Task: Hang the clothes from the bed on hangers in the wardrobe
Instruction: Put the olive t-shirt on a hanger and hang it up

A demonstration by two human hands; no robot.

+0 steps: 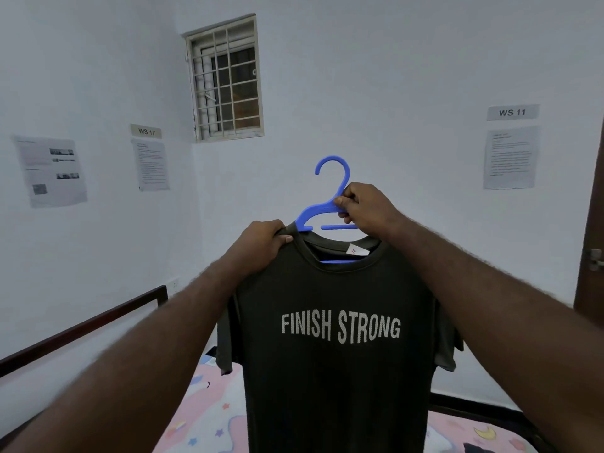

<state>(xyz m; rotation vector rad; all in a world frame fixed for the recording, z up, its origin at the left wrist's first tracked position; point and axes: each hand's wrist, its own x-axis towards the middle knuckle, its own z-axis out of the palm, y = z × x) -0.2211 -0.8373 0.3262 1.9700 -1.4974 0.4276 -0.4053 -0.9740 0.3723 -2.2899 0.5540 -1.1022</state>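
My right hand (362,206) clenched round blue hanger (330,194) neck; left hand (264,243) pinching T-shirt (336,338) shoulder; shirt held up over bed (209,416).

Blue plastic hanger (318,209): moulded, smooth, with a slight sheen. Dark olive cloth T-shirt (336,380): matt knitted fabric. Its pale grey printed lettering (342,326) shows a fine dotted grain, and the small white collar label (358,250) looks smooth. Pink patterned bedsheet (209,420): soft, matt cloth. Dark brown bed rail (81,326): smooth and faintly glossy; wood or metal cannot be told. Cream window grille (225,83): painted metal bars. White wall (392,93): even, matt paint. White printed sheets (52,171): thin paper, flat against the wall. Brown door (593,207): wood-like and smooth, with a dull metal handle (596,259).
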